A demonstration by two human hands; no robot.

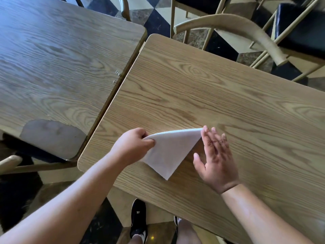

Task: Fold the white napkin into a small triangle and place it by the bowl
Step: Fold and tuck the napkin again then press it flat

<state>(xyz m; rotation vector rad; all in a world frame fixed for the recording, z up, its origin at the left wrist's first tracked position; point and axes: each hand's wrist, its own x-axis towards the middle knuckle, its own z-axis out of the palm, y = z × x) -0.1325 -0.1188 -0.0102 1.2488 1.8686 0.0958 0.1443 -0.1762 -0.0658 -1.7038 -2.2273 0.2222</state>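
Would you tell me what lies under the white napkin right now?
Only the wooden table shows around the white napkin. Whatever lies beneath its folded layers is hidden, though it sits flat.

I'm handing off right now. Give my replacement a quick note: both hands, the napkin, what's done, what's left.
Left hand: pinching the left corner of the white napkin.
Right hand: open, fingers flat by the napkin's right edge, holding nothing.
Napkin: one triangle on the light wooden table, point toward the person.
Done: first diagonal fold.
Left: fold it smaller, then place it by the bowl. No bowl shows in this view, so find it first.
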